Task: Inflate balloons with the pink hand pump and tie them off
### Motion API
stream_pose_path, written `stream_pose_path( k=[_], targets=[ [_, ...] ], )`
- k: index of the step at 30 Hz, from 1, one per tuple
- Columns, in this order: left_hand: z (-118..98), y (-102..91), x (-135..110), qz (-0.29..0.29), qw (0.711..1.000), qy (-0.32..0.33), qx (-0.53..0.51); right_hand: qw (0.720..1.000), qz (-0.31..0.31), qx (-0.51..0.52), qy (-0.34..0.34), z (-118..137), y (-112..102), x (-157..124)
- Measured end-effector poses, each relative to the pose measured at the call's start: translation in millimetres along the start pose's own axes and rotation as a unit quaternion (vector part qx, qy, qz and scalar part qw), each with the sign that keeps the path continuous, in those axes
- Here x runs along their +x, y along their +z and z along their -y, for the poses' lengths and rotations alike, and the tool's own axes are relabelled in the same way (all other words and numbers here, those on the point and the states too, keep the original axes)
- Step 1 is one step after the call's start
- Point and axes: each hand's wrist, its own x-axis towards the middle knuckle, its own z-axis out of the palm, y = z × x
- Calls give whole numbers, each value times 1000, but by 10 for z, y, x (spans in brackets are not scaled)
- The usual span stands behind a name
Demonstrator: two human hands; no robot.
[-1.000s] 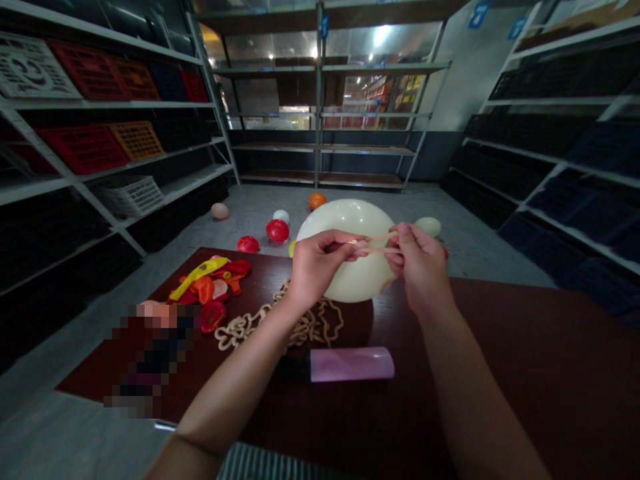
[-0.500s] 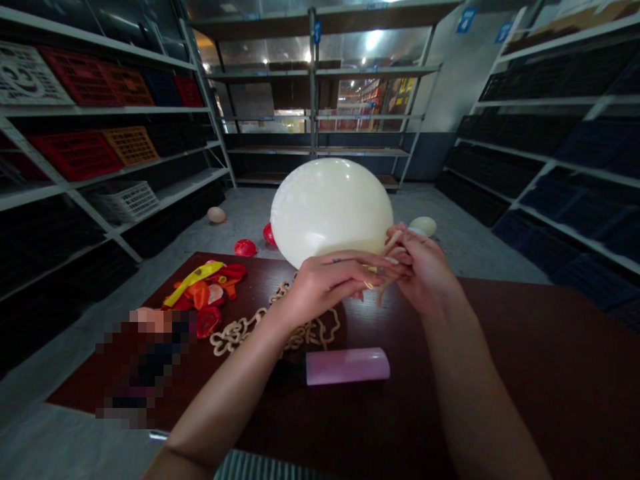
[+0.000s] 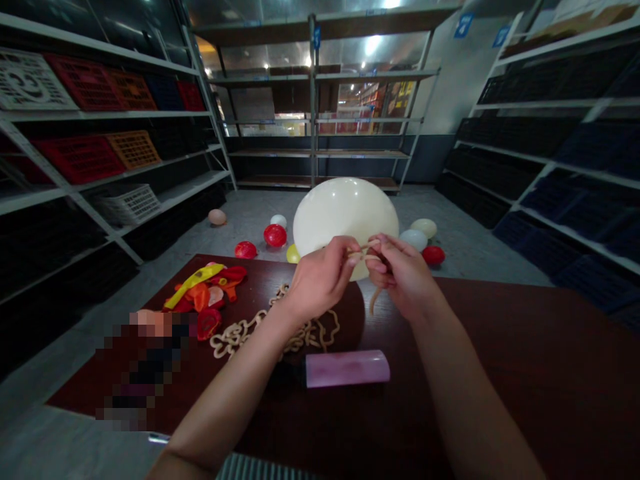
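Observation:
A big cream-white inflated balloon (image 3: pixel 345 213) is just beyond my hands, partly covered by them. My left hand (image 3: pixel 323 277) pinches one part of a beige cord (image 3: pixel 374 300) between thumb and fingers. My right hand (image 3: pixel 404 275) is closed on the same cord close by, and a short end dangles beneath it. Between my fingertips the cord forms a small loop or crossing. Whether it goes around the balloon's neck is hidden. More of the tangled beige cord (image 3: pixel 240 333) lies on the table under my left forearm.
On the brown table (image 3: pixel 505 333) lie a pink balloon pump (image 3: pixel 347 369) and a pile of limp balloons (image 3: pixel 197 288). Small inflated balloons, such as a red one (image 3: pixel 275 235), rest on the floor behind. Shelves with crates (image 3: pixel 80 157) stand around.
Both hands have drawn left, with the left hand now pinching the cord upright. The big balloon has shifted right and lower, uncovering small balloons behind it.

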Motion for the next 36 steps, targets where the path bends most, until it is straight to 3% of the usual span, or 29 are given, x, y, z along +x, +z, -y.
stream_pose_path(
  k=[3,6,9,12,14,18,21,24,28,36],
  targets=[
    [5,-42,36,66,994,60,60,1000,-7,-11,-13,25,15,-15],
    [38,-80,48,71,993,64,62,999,-1,-36,-26,56,13,-46],
    [71,-116,40,33,998,27,-40,997,22,-64,-23,79,-17,-85],
    [93,-129,40,-5,985,-42,-168,995,57,-84,-7,88,-70,-108],
    [106,-116,55,-17,953,-104,-285,993,72,-96,0,91,-106,-108],
    [128,-82,105,-25,850,-213,-481,988,101,-116,-3,110,-143,-99],
    [128,-85,131,-58,802,-266,-532,986,113,-124,-20,132,-147,-98],
    [115,-90,135,-84,772,-299,-554,983,116,-138,-34,144,-159,-108],
    [99,-84,126,-64,781,-290,-549,984,128,-126,-1,158,-173,-142],
    [90,-173,81,6,873,-192,-448,990,97,-100,30,156,-71,-179]
  ],
)
